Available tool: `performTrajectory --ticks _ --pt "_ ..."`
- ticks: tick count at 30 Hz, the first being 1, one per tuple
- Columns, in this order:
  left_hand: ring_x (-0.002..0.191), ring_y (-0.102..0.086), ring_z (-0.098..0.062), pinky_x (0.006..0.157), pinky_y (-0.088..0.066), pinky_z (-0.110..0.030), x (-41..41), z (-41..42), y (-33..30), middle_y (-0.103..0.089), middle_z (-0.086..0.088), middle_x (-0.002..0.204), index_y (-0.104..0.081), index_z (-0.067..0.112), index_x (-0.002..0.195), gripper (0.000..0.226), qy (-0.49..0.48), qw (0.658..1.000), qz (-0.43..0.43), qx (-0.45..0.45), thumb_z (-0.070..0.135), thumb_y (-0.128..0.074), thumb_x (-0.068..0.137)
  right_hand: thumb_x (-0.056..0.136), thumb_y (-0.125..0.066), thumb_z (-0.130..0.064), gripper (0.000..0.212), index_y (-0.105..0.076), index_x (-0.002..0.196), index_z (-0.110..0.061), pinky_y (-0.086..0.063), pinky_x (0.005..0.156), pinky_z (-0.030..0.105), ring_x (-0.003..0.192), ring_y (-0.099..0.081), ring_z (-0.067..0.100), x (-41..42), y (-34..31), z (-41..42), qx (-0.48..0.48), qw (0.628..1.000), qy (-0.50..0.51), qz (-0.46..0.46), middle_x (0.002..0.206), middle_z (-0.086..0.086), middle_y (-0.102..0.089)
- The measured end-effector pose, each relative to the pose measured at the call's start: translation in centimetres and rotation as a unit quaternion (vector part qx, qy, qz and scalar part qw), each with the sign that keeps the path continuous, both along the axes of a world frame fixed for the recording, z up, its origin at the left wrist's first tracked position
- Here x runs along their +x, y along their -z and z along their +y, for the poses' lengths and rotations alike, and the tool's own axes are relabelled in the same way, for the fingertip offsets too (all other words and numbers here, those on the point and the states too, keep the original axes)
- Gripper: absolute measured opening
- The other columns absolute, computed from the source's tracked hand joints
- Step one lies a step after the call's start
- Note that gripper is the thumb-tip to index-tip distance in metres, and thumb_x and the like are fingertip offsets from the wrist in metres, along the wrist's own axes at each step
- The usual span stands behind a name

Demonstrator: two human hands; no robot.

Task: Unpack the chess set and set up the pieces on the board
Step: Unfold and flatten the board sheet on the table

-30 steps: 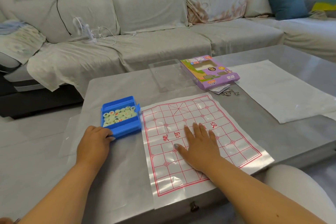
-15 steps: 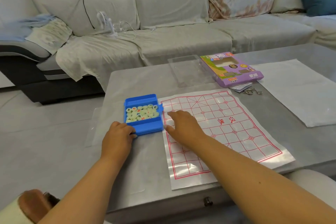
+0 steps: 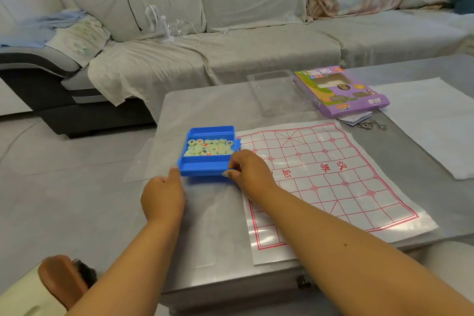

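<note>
A blue plastic tray [image 3: 205, 164] holds several pale green round chess pieces [image 3: 209, 147] and sits on the grey table just left of the board. The board [image 3: 333, 179] is a clear plastic sheet printed with a red grid and red characters. My left hand [image 3: 163, 195] lies at the tray's near left corner, thumb against its side. My right hand [image 3: 250, 170] pinches the tray's near right corner with curled fingers.
A clear plastic lid [image 3: 275, 91] and a purple game box [image 3: 341, 91] lie at the table's far side, with a small leaflet and metal rings [image 3: 370, 124] beside them. A white sheet [image 3: 436, 123] covers the table's right part. A grey sofa [image 3: 230, 33] with a small fan [image 3: 157, 22] stands behind.
My right hand left the board and moved left onto the tray's near right corner. The view shifted, so the tray now sits nearer the middle.
</note>
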State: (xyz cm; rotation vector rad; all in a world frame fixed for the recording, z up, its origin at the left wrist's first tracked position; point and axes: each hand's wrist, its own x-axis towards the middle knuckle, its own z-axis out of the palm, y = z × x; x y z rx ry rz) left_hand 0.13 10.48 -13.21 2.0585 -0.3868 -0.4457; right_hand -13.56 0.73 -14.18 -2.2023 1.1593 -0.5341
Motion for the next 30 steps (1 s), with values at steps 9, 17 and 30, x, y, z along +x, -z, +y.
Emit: performTrajectory --ticks 9,17,30 --pt "0.099 -0.064 -0.03 0.09 -0.052 -0.051 0.9 -1.4 -0.7 -0.063 -0.016 0.105 -0.046 0.013 0.119 0.029 -0.064 0.834 0.463 -0.293 0.034 -0.038 0.102 0.081 -0.068 -0.04 0.021 -0.06 0.09 -0.023 -0.038 0.065 0.013 0.08 -0.049 0.007 0.1 0.1 1.4 0.009 0.999 -0.031 -0.023 0.088 -0.009 -0.05" --pt "0.092 -0.067 -0.024 0.079 -0.057 -0.046 3.0 -1.8 -1.9 -0.064 -0.012 0.105 -0.052 0.01 0.112 0.02 -0.088 0.879 0.334 -0.328 0.015 -0.044 0.095 0.099 -0.042 -0.031 0.039 -0.048 0.135 -0.017 -0.035 0.102 0.026 0.126 -0.045 0.014 4.8 -2.1 -0.1 0.038 0.985 0.053 -0.159 0.137 0.0 -0.049" --pt "0.06 -0.06 -0.016 0.06 -0.053 -0.033 2.1 -2.9 -1.0 -0.058 -0.005 0.074 -0.049 0.015 0.077 0.027 -0.147 0.879 0.325 -0.318 0.027 -0.042 0.099 0.096 -0.045 -0.037 0.038 -0.052 0.121 -0.009 -0.035 0.098 0.034 0.118 -0.042 0.024 8.0 -0.5 -0.9 -0.067 0.997 0.01 -0.039 0.125 0.007 -0.051"
